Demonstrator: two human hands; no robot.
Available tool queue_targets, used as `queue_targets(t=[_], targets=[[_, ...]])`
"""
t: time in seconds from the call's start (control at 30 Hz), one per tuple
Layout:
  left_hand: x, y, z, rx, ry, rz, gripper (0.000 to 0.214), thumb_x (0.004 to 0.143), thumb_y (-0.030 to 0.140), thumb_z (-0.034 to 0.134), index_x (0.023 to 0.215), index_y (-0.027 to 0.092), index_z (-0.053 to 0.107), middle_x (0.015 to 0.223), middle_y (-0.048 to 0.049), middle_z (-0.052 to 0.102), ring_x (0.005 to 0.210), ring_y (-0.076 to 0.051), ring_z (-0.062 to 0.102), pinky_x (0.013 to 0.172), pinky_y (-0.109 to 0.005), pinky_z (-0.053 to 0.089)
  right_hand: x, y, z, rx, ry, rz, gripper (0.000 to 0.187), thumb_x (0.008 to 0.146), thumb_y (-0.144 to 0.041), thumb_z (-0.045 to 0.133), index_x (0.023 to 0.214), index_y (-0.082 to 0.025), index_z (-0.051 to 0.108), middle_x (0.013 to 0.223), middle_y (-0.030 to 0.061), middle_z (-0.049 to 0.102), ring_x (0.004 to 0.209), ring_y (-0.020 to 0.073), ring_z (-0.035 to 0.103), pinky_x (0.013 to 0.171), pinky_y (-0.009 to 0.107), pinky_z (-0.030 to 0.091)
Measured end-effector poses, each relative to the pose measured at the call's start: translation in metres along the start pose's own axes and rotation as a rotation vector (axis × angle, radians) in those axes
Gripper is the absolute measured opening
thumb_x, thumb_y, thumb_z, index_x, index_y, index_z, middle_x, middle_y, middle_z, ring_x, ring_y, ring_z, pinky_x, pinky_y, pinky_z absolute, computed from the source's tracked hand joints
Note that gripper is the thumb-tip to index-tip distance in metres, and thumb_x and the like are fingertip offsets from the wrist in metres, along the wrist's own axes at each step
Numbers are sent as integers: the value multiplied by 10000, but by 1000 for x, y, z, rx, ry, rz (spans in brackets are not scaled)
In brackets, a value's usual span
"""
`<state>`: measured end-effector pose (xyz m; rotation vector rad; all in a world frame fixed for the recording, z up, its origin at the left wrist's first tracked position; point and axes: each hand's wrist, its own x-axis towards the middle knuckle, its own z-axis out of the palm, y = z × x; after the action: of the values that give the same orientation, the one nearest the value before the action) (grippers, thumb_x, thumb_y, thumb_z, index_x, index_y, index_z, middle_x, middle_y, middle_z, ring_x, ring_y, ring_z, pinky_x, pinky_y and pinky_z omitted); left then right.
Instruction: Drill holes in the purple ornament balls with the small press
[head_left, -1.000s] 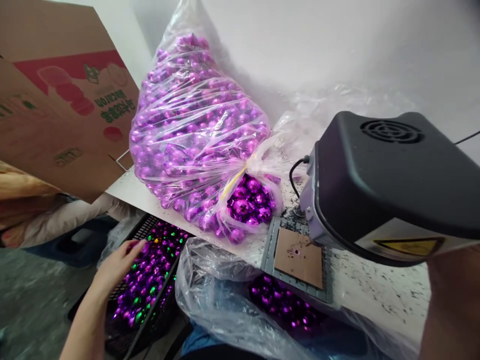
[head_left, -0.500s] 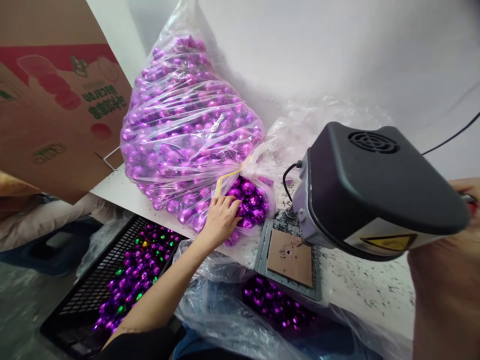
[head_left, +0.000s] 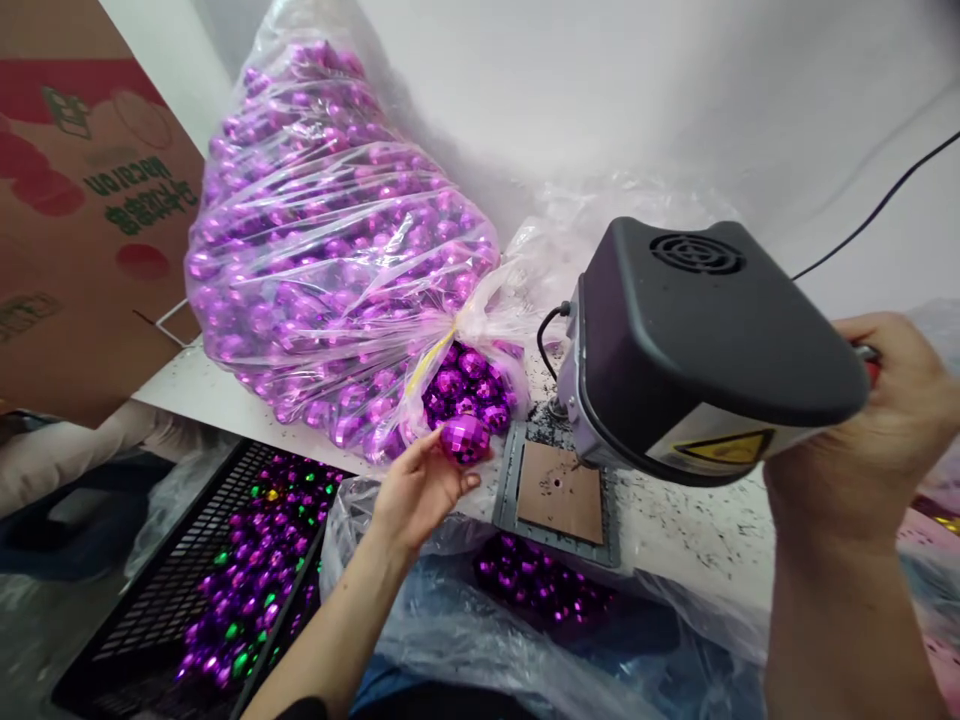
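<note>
My left hand (head_left: 420,485) holds a shiny purple faceted ball (head_left: 465,438) between thumb and fingers, just in front of the bag's opening. More such balls (head_left: 469,378) show in that opening. The big clear plastic bag (head_left: 337,240), gathered by a yellow tie (head_left: 429,362), is full of them. At the right, my right hand (head_left: 877,430) is closed round the red-tipped lever (head_left: 870,365) of a black-housed machine (head_left: 720,330) that looks like a small drill press. Beneath its head lies a brown board (head_left: 559,490) with a small hole, on a grey metal base (head_left: 510,485).
A black crate (head_left: 142,590) of purple balls with some green ones stands low at left. More purple balls (head_left: 536,585) lie below the table edge in clear plastic. A cardboard box (head_left: 82,250) is at far left. Dark shavings litter the white table (head_left: 697,540).
My left hand has drawn back from the bag's opening, turned palm up, and now has a purple ball in its fingers. The view has shifted right, showing more of my right hand.
</note>
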<state>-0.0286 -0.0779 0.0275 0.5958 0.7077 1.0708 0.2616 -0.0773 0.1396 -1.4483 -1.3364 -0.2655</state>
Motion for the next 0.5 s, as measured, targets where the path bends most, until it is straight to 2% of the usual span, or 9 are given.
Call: queue_targets(t=[0.1,0.17,0.23,0.33,0.43,0.5], targets=[[-1,-32,1,-94,3,-198,408,948,515,571,1122,160,673,1091,-155,726,856,-248,722,557,-255,480,4,-1,3,72,97,94,155,788,-321,540,714,-184,541,636,-16,484,602,76,409,588,261,278],[-2,-48,2,-109,9,-246,435,927,548,612,1124,163,656,1049,-137,725,796,-215,717,552,-241,476,6,-1,5,99,120,93,169,747,-333,543,693,-173,545,618,-25,481,592,66,408,579,252,270],[-3,-59,4,-59,26,-228,452,864,536,716,1123,174,635,969,-90,715,720,-170,695,543,-220,467,7,0,6,105,116,103,184,738,-344,543,693,-166,549,619,-32,474,594,56,408,580,243,276],[-3,-66,9,131,66,-145,521,761,486,838,1118,192,596,867,-15,674,617,-111,636,498,-185,411,6,0,6,120,111,111,202,746,-355,540,694,-160,541,613,-40,432,597,45,397,586,229,294],[-1,-68,12,337,60,-71,536,734,439,872,1127,203,593,903,5,659,649,-86,600,508,-167,395,6,1,5,139,115,107,224,766,-369,554,700,-155,547,614,-43,404,611,42,405,602,220,324],[3,-68,12,392,26,-54,524,761,435,855,1160,205,606,950,-1,657,679,-79,593,536,-161,410,6,1,5,144,114,98,222,769,-366,566,708,-152,561,620,-44,407,616,39,412,607,214,333]])
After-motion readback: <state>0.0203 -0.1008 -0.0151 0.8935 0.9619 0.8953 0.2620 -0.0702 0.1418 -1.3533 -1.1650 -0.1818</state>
